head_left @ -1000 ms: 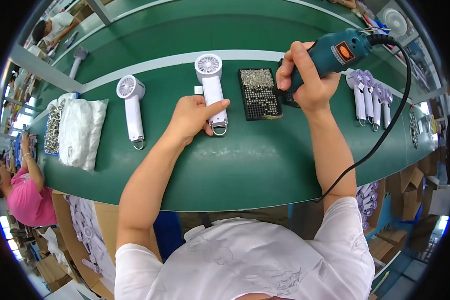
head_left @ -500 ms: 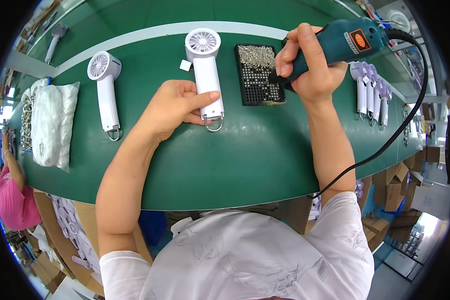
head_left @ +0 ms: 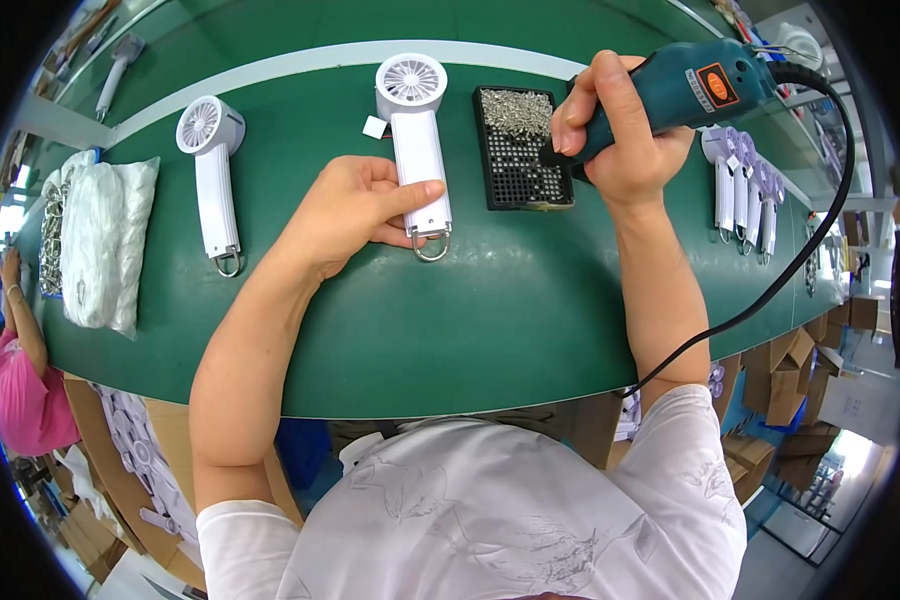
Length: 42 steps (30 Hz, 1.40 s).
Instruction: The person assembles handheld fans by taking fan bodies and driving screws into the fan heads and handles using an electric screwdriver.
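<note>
My left hand (head_left: pixel 370 203) is closed around the lower handle of a white handheld fan (head_left: pixel 417 150), its thumb across the front. The fan lies with its round grille at the far end and a metal loop (head_left: pixel 431 246) toward me. In my right hand (head_left: pixel 635 150) is a teal electric screwdriver (head_left: pixel 685 88), tilted with its dark nose down to the left. That nose is over the right part of a black screw tray (head_left: pixel 525 185), whose far end is heaped with small silver screws (head_left: pixel 518 112). The bit's tip is too dark to make out.
A second white fan (head_left: pixel 212 190) lies to the left, beside a clear bag of white parts (head_left: pixel 102 245). Several finished-looking fans (head_left: pixel 740 185) lie at right. The black cable (head_left: pixel 805 255) loops past my right forearm. A person in pink (head_left: pixel 28 395) is at far left.
Everything on the bench shifts only slightly in the picture. My left hand stays on the fan, and the screwdriver's nose remains at the screw tray.
</note>
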Available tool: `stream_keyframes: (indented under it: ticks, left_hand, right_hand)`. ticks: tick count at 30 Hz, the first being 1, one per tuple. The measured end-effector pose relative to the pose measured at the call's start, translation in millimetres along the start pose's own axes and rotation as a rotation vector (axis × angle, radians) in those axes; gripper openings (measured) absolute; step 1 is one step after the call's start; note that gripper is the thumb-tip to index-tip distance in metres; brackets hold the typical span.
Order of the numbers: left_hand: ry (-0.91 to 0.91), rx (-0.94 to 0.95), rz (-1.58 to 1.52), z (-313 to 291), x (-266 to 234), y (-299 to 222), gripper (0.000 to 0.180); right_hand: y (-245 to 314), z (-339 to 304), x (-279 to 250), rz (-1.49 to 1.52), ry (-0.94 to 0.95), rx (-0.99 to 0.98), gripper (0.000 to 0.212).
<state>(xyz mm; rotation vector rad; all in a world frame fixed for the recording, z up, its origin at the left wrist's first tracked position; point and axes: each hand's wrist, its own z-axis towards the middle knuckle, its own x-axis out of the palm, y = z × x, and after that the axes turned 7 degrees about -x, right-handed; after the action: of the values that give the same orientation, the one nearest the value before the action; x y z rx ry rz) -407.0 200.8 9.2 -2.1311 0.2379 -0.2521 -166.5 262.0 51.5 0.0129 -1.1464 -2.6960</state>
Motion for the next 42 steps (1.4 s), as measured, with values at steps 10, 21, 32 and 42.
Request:
stream_keyframes:
  ticks: [10, 21, 32, 42]
  left_hand:
    - [0.019, -0.022, -0.074, 1, 3, 1, 0.036]
    - [-0.004, -0.02, -0.112, 1, 5, 2, 0.035]
    - [-0.033, -0.014, -0.066, 0, 7, 0, 0.035]
    - [-0.027, 0.016, -0.088, 0, 9, 2, 0.035]
  right_hand:
    - [6, -2, 12, -0.076, -0.021, 0.038, 0.007]
    - [35, 0, 25, 0.355, -0.082, 0.05, 0.014]
    - [51, -18, 59, 0.426, 0.046, 0.14, 0.013]
    - [45, -22, 62, 0.4, 0.054, 0.123, 0.011]
